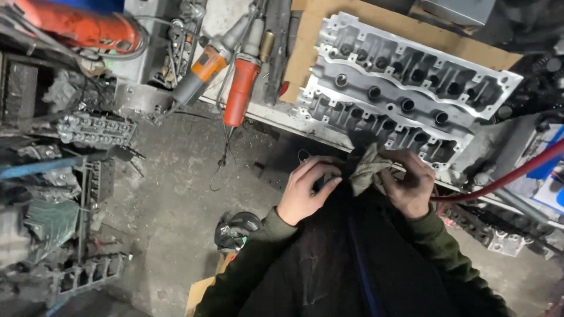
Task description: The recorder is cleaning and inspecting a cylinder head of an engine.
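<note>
Along the far left edge, dark engine parts [97,130] lie stacked on the grimy concrete floor [176,194], with a red-orange power tool body [82,29] above them near the top corner. Just right of that, on the bench [267,114], two angle grinders lie side by side, an orange and grey grinder [202,73] and a red grinder [241,88], their cords trailing over the bench edge toward the floor. Further right, a bare aluminium cylinder head [405,88] rests on a sheet of brown cardboard [320,14], tilted across the bench with its row of round bores facing up. Below its near edge, the person's two hands meet in front of a dark apron. The left hand [305,191] is curled, its fingers bent around the left end of a crumpled grey-green rag [367,170]. The right hand [411,182], smeared with dark grime, is closed over the right side of the same rag, so the cloth is bunched between both hands, just in front of the cylinder head but not clearly touching it. Past the right hand, a red hose [505,176] runs up toward the right edge. Both sleeves are olive green.
</note>
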